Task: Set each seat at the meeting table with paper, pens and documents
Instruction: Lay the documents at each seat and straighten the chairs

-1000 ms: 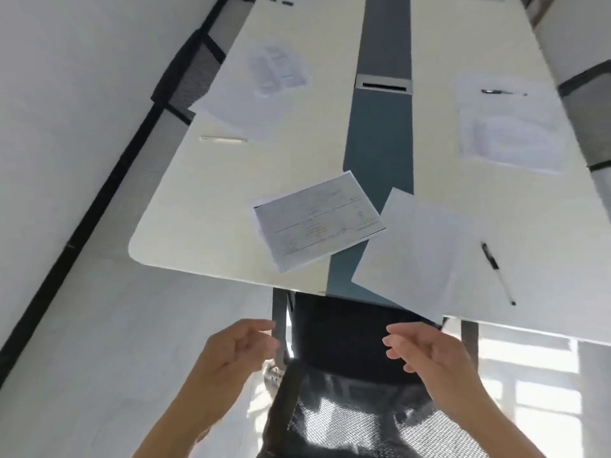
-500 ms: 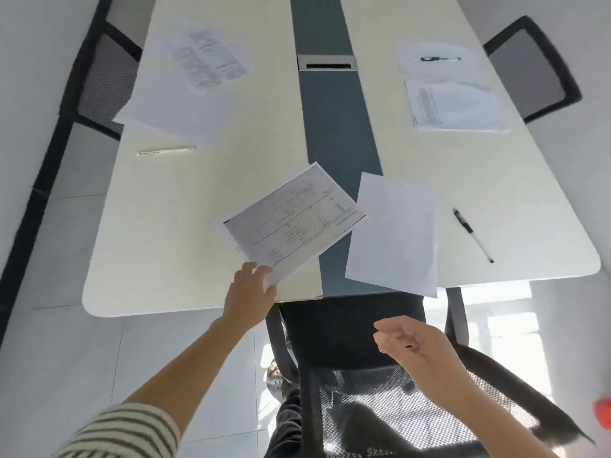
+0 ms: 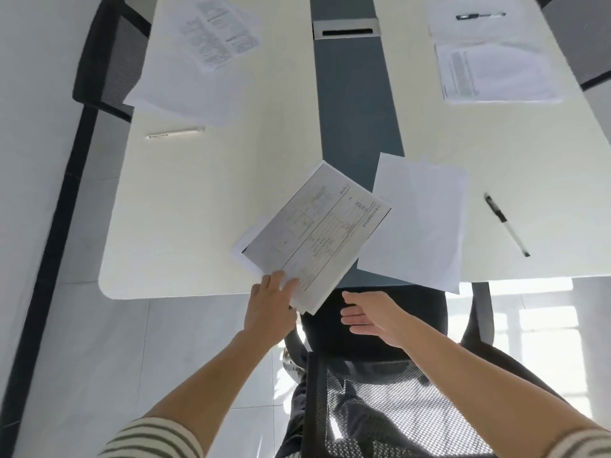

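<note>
A printed document (image 3: 314,236) lies tilted at the near end of the white meeting table (image 3: 205,206), its lower corner past the table edge. My left hand (image 3: 269,309) holds that lower corner, fingers on top of the sheets. My right hand (image 3: 373,314) hovers open, palm up, just right of the document's corner and touches nothing. A blank sheet (image 3: 418,223) lies to the right, overhanging the edge. A black pen (image 3: 506,224) rests right of it.
A black mesh chair (image 3: 373,385) stands between me and the table end. Far left place has papers (image 3: 195,57) and a white pen (image 3: 175,133); far right place has papers (image 3: 492,67) and a black pen (image 3: 479,16). Chairs (image 3: 105,57) flank the sides. A cable slot (image 3: 345,29) sits mid-table.
My left hand reached forward and took hold of the printed document's near corner, turning and pulling it toward the edge. My right hand opened and moved forward beside it.
</note>
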### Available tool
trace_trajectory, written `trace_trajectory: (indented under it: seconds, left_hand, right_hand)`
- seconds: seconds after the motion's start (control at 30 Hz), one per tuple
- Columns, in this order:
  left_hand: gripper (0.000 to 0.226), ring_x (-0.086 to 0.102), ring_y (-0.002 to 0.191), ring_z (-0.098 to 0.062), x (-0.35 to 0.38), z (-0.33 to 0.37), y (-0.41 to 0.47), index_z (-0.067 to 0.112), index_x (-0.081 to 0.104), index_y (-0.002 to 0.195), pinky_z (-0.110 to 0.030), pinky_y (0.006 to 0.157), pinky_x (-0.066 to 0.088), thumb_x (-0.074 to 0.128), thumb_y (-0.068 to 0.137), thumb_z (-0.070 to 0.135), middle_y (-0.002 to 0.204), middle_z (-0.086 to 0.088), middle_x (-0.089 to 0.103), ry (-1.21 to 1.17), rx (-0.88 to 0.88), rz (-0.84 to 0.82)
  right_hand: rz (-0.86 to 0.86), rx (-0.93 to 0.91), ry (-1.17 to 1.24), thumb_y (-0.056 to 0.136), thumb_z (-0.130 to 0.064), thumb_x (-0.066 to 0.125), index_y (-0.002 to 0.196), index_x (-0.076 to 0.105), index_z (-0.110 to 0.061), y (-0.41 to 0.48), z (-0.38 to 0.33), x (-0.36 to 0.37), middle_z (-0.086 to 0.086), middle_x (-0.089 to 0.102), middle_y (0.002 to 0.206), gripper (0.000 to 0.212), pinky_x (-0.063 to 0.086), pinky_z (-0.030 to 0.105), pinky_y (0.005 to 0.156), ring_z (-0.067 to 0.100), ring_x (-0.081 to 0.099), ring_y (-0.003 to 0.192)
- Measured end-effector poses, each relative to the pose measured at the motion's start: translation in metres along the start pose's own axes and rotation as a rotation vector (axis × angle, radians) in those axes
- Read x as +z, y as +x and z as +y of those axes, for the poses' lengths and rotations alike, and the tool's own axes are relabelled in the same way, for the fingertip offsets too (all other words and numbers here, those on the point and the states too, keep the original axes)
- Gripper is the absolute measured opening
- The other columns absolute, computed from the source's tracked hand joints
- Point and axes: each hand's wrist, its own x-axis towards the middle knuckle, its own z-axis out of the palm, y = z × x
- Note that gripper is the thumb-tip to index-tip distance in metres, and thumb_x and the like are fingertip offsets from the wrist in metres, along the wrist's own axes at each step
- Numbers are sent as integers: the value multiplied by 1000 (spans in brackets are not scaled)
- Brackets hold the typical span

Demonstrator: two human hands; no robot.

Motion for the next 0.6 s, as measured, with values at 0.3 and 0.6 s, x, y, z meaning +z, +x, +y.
trace_trajectory:
  seconds: [0.3,0.6]
  left_hand:
    - [44,58,113,-37,11,-19,10,17,65,118,-44,94,48,71,76,6,129,-16,58,184,63,117]
    - [39,63,112,-27,19,-7,-40,22,64,120,-41,97,49,63,85,40,122,-5,65,39,268,59]
  right_hand:
    - [-137,69,232,90,-38,65,118,58,-9,25,4,8,14,66,119,41,48,46,102,29,62,112]
    - [48,-65,296,92,-8,64,118,55,-11,15,-19,10,8,65,119,28,57,39,75,26,64,101]
